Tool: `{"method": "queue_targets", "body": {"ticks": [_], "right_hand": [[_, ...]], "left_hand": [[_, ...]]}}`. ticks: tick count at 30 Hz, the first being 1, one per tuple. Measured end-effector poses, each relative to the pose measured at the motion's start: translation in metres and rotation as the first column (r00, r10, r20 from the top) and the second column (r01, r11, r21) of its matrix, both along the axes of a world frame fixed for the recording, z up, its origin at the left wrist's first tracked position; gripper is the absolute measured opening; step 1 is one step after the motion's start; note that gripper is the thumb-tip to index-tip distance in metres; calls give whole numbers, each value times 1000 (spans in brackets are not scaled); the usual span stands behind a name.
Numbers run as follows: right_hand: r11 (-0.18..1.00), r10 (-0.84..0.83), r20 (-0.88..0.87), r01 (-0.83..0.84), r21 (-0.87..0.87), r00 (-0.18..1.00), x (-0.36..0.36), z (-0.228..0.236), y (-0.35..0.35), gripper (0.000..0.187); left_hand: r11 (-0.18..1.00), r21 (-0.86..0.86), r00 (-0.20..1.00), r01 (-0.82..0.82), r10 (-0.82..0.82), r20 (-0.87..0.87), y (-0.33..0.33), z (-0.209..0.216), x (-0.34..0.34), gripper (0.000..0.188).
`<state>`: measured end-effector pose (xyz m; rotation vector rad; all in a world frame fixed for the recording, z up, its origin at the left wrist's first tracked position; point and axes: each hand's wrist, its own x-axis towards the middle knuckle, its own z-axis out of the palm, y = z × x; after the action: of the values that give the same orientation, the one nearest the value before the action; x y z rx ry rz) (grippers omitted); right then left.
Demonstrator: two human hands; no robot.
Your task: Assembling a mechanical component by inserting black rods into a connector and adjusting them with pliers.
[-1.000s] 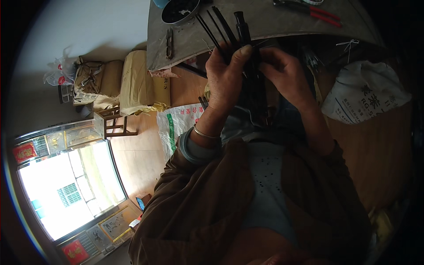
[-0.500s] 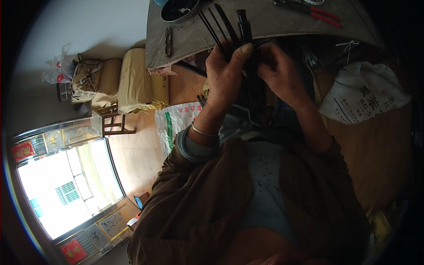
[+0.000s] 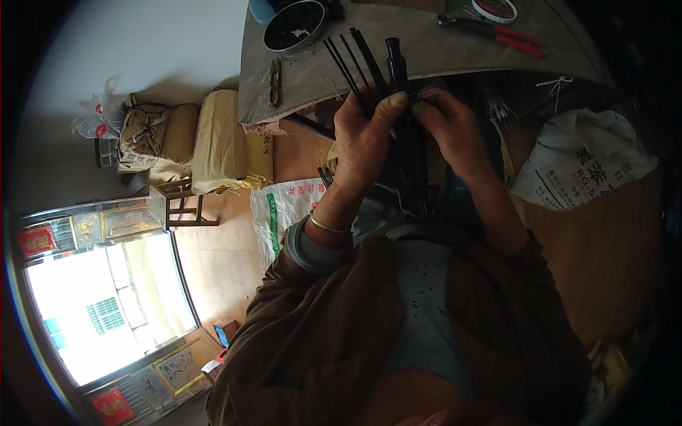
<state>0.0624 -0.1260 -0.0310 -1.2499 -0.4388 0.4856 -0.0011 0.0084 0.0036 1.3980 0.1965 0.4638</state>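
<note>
My left hand (image 3: pixel 366 131) is closed around a bundle of thin black rods (image 3: pixel 361 60) and a black tube (image 3: pixel 396 64) with a narrowed, knobbed end. The rods fan out upward past my fingers, and the lower part of the bundle runs down toward my lap, dark and hard to make out. My left thumb presses on the tube. Right beside it, my right hand (image 3: pixel 451 131) pinches with thumb and forefinger at the side of the tube. A thin wire-like piece (image 3: pixel 428 90) shows at those fingertips.
On the grey table (image 3: pixel 419 57) ahead are a bowl of small black pieces (image 3: pixel 293 27), small snips (image 3: pixel 275 83), red-handled pliers (image 3: pixel 497 34) and a round dish (image 3: pixel 495 8). A white sack (image 3: pixel 582 160) stands at right; wrapped bundles (image 3: pixel 224 142) and a wooden stool (image 3: pixel 177 202) stand at left.
The table and both hands sit slightly lower in the picture. My right fingers have shifted at the tube's side, and the thin wire-like piece shows more plainly. My left hand keeps its grip.
</note>
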Motion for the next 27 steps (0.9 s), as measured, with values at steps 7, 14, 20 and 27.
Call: {"method": "queue_targets", "body": {"ticks": [7,14,20,27], "right_hand": [[954,-300,153,295,57,941,-25,1,0,14],[858,-367,614,510,-68,699,-24,13,4,12],[842,-380,620,534,-75,686,-28,12,3,11],[866,-357,489,478,-147,796,-37,21,0,11]], "left_hand": [[999,-19,999,-42,42,-10,-1,-1,1,14],[997,33,997,-77,76,32,-8,-4,5,13],[994,34,994,-101,99,55,-12,-2,6,11],[990,42,990,-138,137,33,-14,1,3,11]]}}
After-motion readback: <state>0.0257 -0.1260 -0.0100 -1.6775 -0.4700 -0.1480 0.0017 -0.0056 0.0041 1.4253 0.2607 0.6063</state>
